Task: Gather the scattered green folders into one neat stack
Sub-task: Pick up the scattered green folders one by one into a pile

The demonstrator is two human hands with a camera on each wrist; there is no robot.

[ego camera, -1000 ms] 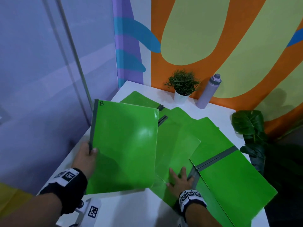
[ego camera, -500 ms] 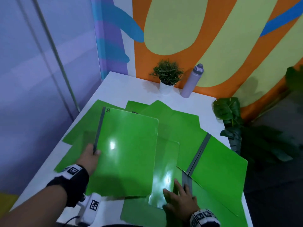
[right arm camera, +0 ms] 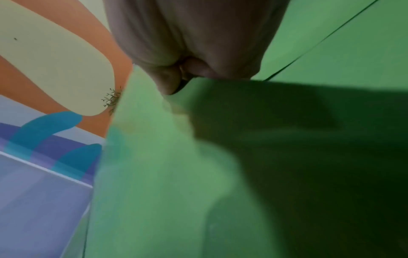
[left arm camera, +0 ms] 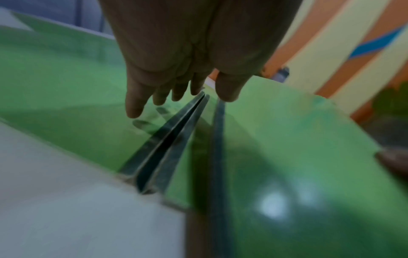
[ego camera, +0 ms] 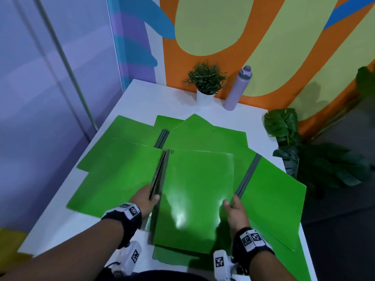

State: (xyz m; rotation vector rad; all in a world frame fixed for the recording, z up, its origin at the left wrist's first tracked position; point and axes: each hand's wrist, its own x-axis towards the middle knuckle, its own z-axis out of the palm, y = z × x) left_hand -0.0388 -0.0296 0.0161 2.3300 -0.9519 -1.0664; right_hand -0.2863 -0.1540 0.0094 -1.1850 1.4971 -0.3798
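- Green folders (ego camera: pixel 121 175) lie fanned across the white worktop (ego camera: pixel 142 94), overlapping at odd angles, grey spines pointing different ways.
- Glossy top folder (ego camera: pixel 194 199) sits nearest me on a small started stack, held at both side edges.
- My left hand (ego camera: pixel 145 198) pinches its spine; my right hand (ego camera: pixel 236 212) grips the opposite edge.
- Next, I judge: square it, then pull in the rest.

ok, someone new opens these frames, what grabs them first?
The glossy green plastic folder at centre, gripped on its grey spine side by the left hand and on its other edge by the right hand. Next, the fan of overlapping green folders across the white table, then the orange-and-yellow mural wall behind.
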